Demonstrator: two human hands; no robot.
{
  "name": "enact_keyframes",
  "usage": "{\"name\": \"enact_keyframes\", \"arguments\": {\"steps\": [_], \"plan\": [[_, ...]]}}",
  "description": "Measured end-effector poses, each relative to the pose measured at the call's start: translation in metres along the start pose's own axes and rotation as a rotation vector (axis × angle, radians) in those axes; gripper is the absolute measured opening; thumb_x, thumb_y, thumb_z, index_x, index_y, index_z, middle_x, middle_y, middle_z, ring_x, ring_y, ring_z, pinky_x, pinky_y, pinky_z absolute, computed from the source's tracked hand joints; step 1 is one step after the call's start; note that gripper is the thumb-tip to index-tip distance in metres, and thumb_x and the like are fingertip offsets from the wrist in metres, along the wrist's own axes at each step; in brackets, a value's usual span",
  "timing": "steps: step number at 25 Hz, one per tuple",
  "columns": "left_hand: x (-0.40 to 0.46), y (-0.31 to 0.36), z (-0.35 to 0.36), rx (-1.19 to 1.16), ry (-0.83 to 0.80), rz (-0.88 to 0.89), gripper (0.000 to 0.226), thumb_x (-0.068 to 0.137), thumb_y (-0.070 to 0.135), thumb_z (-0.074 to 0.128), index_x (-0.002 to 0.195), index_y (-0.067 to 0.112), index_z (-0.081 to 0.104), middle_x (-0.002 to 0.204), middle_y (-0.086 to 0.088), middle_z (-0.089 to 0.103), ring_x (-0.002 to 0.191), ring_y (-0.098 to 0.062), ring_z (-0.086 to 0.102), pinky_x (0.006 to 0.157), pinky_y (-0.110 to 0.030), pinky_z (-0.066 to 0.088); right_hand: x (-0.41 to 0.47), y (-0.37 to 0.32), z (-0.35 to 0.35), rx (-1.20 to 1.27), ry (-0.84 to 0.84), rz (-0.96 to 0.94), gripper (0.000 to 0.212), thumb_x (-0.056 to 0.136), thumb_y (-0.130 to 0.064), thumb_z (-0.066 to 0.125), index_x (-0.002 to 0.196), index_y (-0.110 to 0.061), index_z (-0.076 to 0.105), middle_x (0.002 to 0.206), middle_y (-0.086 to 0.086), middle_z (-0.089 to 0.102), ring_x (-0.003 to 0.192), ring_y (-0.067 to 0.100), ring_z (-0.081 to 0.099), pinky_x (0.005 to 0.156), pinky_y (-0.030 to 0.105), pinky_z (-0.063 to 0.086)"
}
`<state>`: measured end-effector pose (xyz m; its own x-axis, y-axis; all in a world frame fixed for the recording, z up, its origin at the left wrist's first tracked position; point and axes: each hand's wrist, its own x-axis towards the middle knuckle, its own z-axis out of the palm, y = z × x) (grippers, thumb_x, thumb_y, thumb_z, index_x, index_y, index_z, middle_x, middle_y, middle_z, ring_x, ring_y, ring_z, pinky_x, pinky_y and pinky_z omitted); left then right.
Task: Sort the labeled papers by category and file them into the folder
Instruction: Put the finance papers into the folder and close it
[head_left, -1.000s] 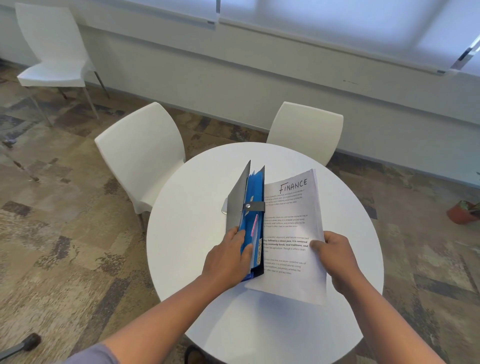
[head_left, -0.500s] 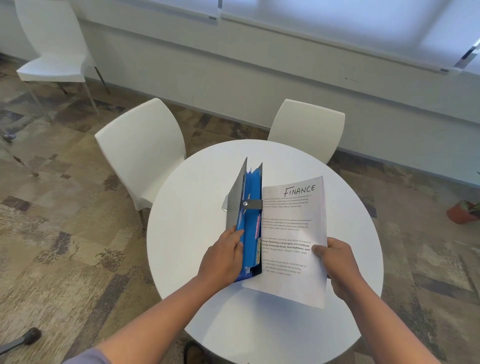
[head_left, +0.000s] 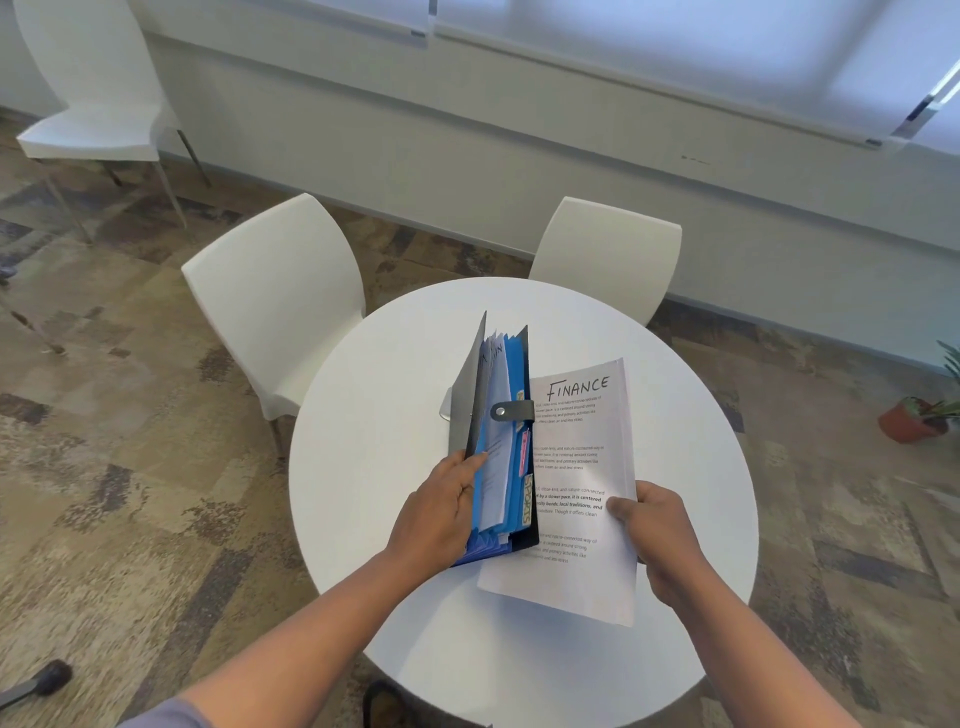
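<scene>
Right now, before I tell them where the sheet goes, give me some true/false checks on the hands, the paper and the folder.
1. The right hand holds the paper headed FINANCE. True.
2. The folder is snapped shut by its strap. False: it is spread open, with the left hand parting its sections.
3. The paper is already tucked inside the folder. False: it is outside, beside the folder's right edge.
4. A tab on the folder reads SPORTS. True.
5. The table is square. False: it is round.
</scene>
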<state>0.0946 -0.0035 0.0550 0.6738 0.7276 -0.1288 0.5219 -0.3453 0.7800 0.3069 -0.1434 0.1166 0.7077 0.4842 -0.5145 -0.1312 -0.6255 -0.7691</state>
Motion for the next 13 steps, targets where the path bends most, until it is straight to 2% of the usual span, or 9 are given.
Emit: {"name": "enact_keyframes", "arguments": {"steps": [3, 5, 6, 7, 9, 13], "plan": [[-0.0016, 0.0012, -0.0024, -0.02, 0.014, -0.016, 0.046, 0.11, 0.021, 0.032, 0.156, 0.024, 0.035, 0.16, 0.006, 0.035, 0.128, 0.002, 0.037, 0.091, 0.001, 0.027, -0.0008, 0.0012, 0.002, -0.015, -0.003, -0.008, 0.022, 0.092, 0.005, 0.05, 0.093, -0.002, 0.071, 0.094, 0.016, 0.078, 0.072, 0.028, 0.069, 0.061, 0.03, 0.051], [-0.0032, -0.0016, -0.0034, -0.055, 0.013, -0.04, 0.046, 0.111, 0.023, 0.032, 0.157, 0.023, 0.034, 0.16, 0.006, 0.037, 0.124, 0.004, 0.035, 0.081, 0.011, 0.021, -0.0002, 0.0044, 0.0027, -0.024, 0.008, -0.006, 0.021, 0.091, 0.005, 0.05, 0.092, 0.001, 0.07, 0.095, 0.018, 0.078, 0.072, 0.028, 0.068, 0.06, 0.03, 0.05], [-0.0039, -0.0025, -0.0044, -0.068, 0.012, -0.047, 0.047, 0.111, 0.023, 0.031, 0.157, 0.023, 0.032, 0.159, 0.006, 0.037, 0.124, 0.004, 0.035, 0.081, 0.012, 0.021, 0.0002, 0.0052, 0.0027, -0.03, 0.011, -0.006, 0.021, 0.091, 0.005, 0.05, 0.093, 0.002, 0.07, 0.096, 0.019, 0.077, 0.072, 0.028, 0.068, 0.061, 0.03, 0.05], [-0.0046, -0.0039, -0.0054, -0.077, 0.008, -0.052, 0.047, 0.111, 0.024, 0.031, 0.158, 0.025, 0.03, 0.159, 0.007, 0.038, 0.124, 0.005, 0.035, 0.084, 0.009, 0.022, 0.0004, 0.006, 0.0029, -0.034, 0.013, -0.003, 0.02, 0.091, 0.005, 0.05, 0.093, 0.002, 0.069, 0.096, 0.02, 0.077, 0.072, 0.028, 0.067, 0.061, 0.03, 0.049], [-0.0053, -0.0043, -0.0079, -0.094, -0.004, -0.059, 0.049, 0.111, 0.027, 0.031, 0.159, 0.028, 0.025, 0.158, 0.007, 0.038, 0.123, 0.003, 0.037, 0.093, -0.004, 0.03, 0.0015, 0.0077, 0.0041, -0.041, 0.016, -0.002, 0.019, 0.09, 0.004, 0.05, 0.094, 0.004, 0.068, 0.098, 0.021, 0.076, 0.073, 0.028, 0.067, 0.063, 0.031, 0.05], [-0.0057, -0.0061, -0.0087, -0.155, 0.0, -0.067, 0.05, 0.109, 0.036, 0.028, 0.157, 0.044, 0.016, 0.15, 0.013, 0.041, 0.123, -0.006, 0.047, 0.099, -0.024, 0.045, 0.0033, 0.0065, 0.0036, -0.064, 0.047, -0.042, 0.018, 0.09, 0.003, 0.05, 0.093, 0.005, 0.068, 0.095, 0.021, 0.076, 0.076, 0.032, 0.07, 0.067, 0.038, 0.053]]}}
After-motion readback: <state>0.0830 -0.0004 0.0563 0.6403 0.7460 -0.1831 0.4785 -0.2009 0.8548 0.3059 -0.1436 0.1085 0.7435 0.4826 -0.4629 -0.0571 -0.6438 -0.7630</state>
